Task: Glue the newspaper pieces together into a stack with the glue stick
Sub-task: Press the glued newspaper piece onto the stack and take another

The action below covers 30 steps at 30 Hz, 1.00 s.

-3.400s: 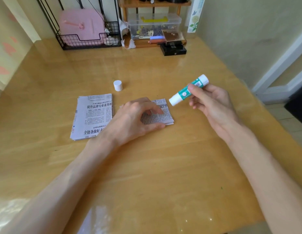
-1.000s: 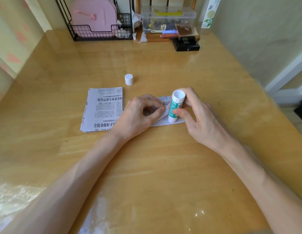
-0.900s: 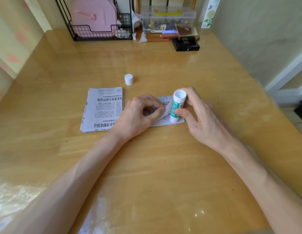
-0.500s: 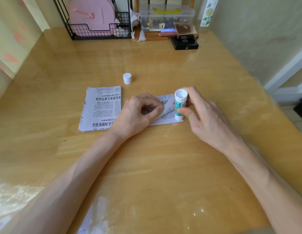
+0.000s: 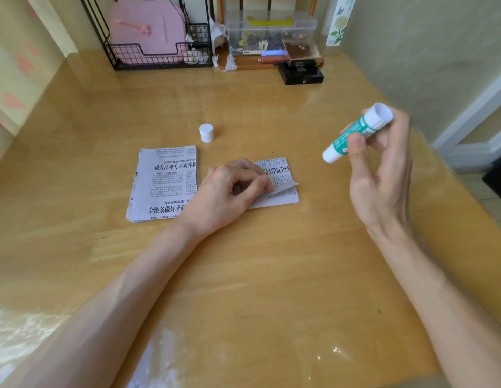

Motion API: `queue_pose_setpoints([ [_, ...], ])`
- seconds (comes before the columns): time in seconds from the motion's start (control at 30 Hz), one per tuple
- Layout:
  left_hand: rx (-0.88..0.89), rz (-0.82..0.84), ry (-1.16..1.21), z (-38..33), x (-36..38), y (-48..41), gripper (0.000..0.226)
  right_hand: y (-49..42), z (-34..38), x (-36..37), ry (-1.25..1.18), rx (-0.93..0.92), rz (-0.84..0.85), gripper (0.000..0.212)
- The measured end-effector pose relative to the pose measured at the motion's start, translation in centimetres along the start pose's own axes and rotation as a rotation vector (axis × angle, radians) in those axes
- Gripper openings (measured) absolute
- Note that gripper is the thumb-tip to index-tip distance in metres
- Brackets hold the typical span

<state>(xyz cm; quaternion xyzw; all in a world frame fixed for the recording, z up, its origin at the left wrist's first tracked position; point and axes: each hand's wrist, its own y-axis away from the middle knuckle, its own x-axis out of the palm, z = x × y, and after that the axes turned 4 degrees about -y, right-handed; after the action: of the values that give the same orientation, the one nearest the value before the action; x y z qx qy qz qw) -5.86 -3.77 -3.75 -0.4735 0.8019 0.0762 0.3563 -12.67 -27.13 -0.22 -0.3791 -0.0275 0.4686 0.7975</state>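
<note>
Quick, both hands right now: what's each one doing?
Left hand: pinching the raised top sheet of the small newspaper piece.
Right hand: holding the uncapped glue stick, clear of the paper.

The left hand (image 5: 224, 191) hides the smaller newspaper piece's (image 5: 282, 198) left half.

You're looking down on a glossy wooden tabletop (image 5: 271, 275), with light glaring off its near left corner. At its far edge stand a black wire rack (image 5: 126, 56) holding a pink case (image 5: 148, 26), a wooden shelf (image 5: 243, 63) with a clear box (image 5: 271, 29) on it, and a black box (image 5: 301, 74) just in front. A plain greenish wall (image 5: 425, 51) runs along your right, meeting white trim (image 5: 473, 113) above a pale floor (image 5: 478, 189). Your left wall (image 5: 16, 65) carries pink hearts.
</note>
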Motion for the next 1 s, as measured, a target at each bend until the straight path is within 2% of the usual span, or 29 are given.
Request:
queue_pose_setpoints([
  [0.07,0.014,-0.008,-0.041,0.5,0.1,0.0,0.018,0.0,-0.2,0.1,-0.023,0.022,-0.020,0.022],
  [0.2,0.063,-0.001,-0.078,0.6,0.3,-0.1,0.017,-0.1,-0.3,0.3,-0.048,0.040,-0.041,0.019],
  [0.47,0.157,0.055,-0.201,0.2,0.5,0.0,0.021,-0.1,-0.9,0.6,-0.035,0.101,-0.069,0.028],
  [0.67,0.028,-0.005,-0.176,-0.5,1.3,-0.7,0.022,-0.3,-0.8,0.9,-0.049,0.084,-0.076,0.018],
  [1.0,-0.131,-0.167,-0.278,-2.2,4.1,-1.8,0.056,-0.3,-0.6,1.1,-0.073,0.091,-0.089,0.021],
])
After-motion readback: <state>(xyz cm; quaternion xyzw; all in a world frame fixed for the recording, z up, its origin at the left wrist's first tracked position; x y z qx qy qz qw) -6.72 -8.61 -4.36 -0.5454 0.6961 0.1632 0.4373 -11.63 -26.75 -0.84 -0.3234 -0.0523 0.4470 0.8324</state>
